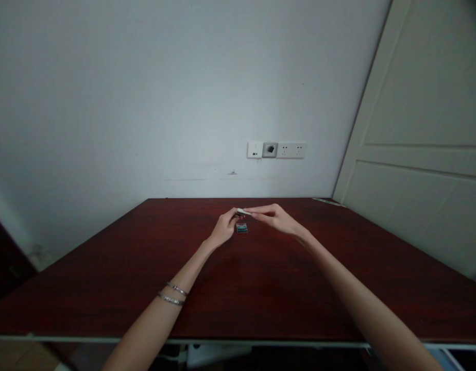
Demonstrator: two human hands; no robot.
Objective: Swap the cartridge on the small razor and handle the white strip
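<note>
Both arms reach out over a dark red wooden table (106, 278). My left hand (224, 228) and my right hand (274, 217) meet above the table's far middle, each pinching one end of a small pale flat object (244, 212). Right below it, on the table, lies a small teal and dark box (241, 228). My left forearm wears two thin silver bracelets (172, 294).
A white wall rises behind the table, with a row of sockets and a switch (277, 150). A cream panelled door (423, 134) stands at the right. The table's front edge has a pale trim (261, 341).
</note>
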